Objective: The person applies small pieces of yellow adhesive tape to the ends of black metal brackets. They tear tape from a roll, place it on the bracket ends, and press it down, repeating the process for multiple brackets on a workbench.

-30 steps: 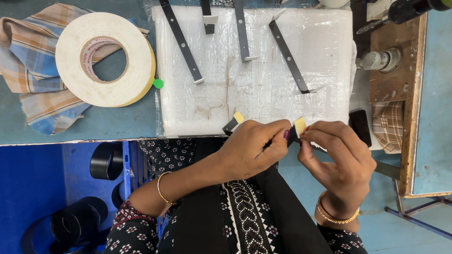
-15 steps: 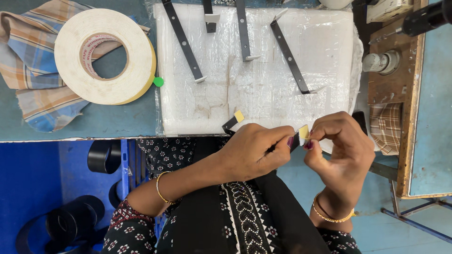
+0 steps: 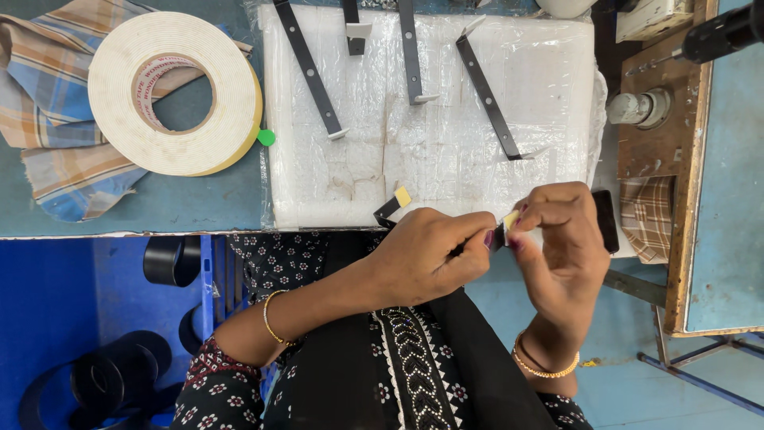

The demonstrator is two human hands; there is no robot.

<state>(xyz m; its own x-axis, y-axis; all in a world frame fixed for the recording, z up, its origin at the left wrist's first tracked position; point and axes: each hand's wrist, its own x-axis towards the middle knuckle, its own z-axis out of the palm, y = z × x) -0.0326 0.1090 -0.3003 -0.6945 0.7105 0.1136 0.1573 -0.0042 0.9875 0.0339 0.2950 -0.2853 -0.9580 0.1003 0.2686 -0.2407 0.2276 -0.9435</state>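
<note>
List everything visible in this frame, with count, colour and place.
Tape roll: one, white, table left, on the cloth.
Checked cloth: one, blue and orange, far left.
Plastic-covered pad: one, white, table centre.
Metal strips: four, black, on the pad.
Held strip: one, black with yellow-tabbed ends, between both hands.
Dark rolls: several, black, blue crate lower left.
Left hand: pinching the strip.
Right hand: fingertips at the strip's yellow tab.
</note>
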